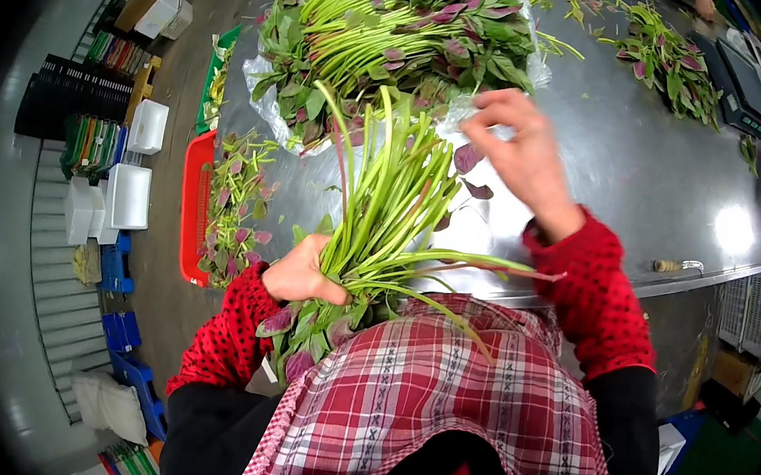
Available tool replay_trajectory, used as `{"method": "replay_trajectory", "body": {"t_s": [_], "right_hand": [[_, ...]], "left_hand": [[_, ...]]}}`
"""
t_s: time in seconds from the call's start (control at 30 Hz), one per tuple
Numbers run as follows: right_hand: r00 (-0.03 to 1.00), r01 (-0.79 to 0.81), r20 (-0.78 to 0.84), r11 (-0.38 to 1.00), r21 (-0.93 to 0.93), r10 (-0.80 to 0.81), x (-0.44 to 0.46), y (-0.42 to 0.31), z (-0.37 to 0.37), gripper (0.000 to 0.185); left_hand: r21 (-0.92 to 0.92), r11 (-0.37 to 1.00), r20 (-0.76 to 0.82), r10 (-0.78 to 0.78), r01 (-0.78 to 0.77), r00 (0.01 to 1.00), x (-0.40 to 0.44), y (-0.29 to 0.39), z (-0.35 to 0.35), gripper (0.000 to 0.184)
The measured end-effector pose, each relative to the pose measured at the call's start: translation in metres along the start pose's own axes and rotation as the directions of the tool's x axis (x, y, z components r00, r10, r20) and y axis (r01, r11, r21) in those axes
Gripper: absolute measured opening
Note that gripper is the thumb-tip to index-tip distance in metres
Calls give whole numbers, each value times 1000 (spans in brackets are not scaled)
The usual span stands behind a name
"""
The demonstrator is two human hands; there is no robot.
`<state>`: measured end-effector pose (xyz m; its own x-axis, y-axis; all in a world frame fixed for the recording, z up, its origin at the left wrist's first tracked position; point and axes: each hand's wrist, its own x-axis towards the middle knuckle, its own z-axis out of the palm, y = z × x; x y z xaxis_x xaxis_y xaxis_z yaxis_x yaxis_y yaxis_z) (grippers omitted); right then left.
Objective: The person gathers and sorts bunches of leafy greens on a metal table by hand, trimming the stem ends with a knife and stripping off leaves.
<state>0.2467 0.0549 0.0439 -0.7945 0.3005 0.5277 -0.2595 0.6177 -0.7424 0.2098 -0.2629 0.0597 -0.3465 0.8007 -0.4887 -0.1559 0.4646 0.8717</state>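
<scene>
My left hand (303,271) is closed around a bunch of leafy amaranth (394,193) near its leafy end, in front of the plaid apron. The pale green stems fan upward and to the right; the green and purple leaves hang below the hand. My right hand (525,146) is raised over the metal table, right of the stem ends. Its fingers are loosely curled and apart, with no item visible between them. Just below its fingertips is a purple leaf (468,159); whether they touch, I cannot tell.
A large heap of amaranth (392,35) lies on clear plastic on the metal table (610,169). Another pile (668,64) sits near a dark scale (743,99) at right. A red crate (193,209) of trimmings stands at left. A wooden-handled tool (674,266) lies near the table edge.
</scene>
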Motion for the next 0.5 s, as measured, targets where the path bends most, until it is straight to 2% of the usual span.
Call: {"method": "replay_trajectory", "body": {"t_s": [0.03, 0.1, 0.13, 0.2, 0.33, 0.4, 0.43, 0.47, 0.5], "right_hand": [[1000, 1, 1, 1000, 0, -1, 1, -8, -1, 13], [923, -131, 380, 977, 168, 59, -7, -31, -2, 21], [901, -3, 434, 1000, 20, -6, -19, -47, 12, 33], [750, 109, 656, 964, -241, 80, -24, -66, 29, 45], [801, 43, 587, 968, -248, 115, -16, -60, 27, 50], [673, -142, 710, 978, -151, 208, -13, -69, 26, 49], [697, -214, 694, 976, -43, 183, -18, -68, 30, 37], [698, -214, 692, 976, -45, 185, -21, -65, 34, 37], [674, -310, 716, 950, 48, 183, -25, -62, 37, 30]], "left_hand": [[-37, 999, 20, -8, 8, 1000, -2, -5, -2, 46], [-72, 997, 49, 9, -6, 999, -1, -7, -2, 46], [-109, 994, 79, 18, -10, 997, 1, -7, -2, 47], [-124, 992, 88, -11, 22, 996, 2, -4, 0, 47], [-73, 997, 67, 4, 1, 998, 1, -7, 0, 47], [-46, 999, 109, -10, 15, 994, 2, -7, 0, 47], [-102, 995, 93, -2, 12, 996, 3, 0, 4, 45], [-101, 995, 96, 0, 9, 995, 4, 2, 4, 45], [-82, 996, 83, -11, 18, 997, 6, 4, 5, 45]]}}
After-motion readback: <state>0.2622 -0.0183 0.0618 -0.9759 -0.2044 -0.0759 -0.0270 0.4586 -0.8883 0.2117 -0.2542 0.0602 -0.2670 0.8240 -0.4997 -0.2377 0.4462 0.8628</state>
